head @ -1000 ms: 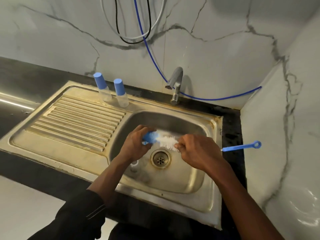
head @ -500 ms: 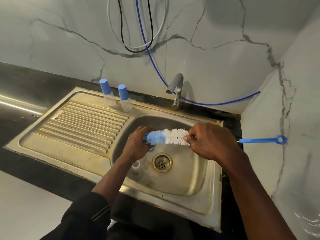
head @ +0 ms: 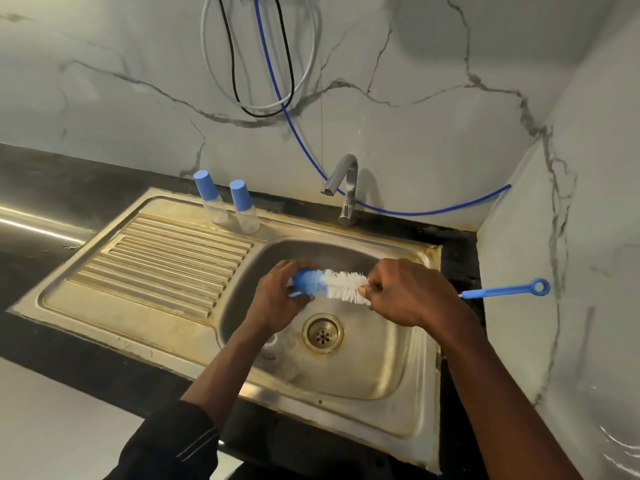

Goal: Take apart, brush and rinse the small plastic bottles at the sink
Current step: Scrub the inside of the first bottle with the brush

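Over the sink basin (head: 391, 372) my right hand (head: 405, 292) grips the shaft of a bottle brush (head: 346, 287), white bristles with a blue tip. Its blue handle (head: 502, 292) sticks out to the right. My left hand (head: 273, 299) curls round the brush's blue tip and a small blue piece (head: 296, 294), mostly hidden by the fingers. A clear open bottle body (head: 273, 344) lies in the basin under my left wrist. Two capped bottles (head: 211, 199) (head: 244, 207) stand upright at the back of the drainboard.
The faucet (head: 343, 188) stands behind the basin with no water running. The drain (head: 322, 333) lies below my hands. The ribbed drainboard (head: 162, 261) spreads to the left. Hoses (head: 277, 98) hang on the marble wall, and a side wall stands close on the right.
My right hand has drawn the brush out to the right, so more of the bristles show between my hands. My left hand stays at the blue tip.
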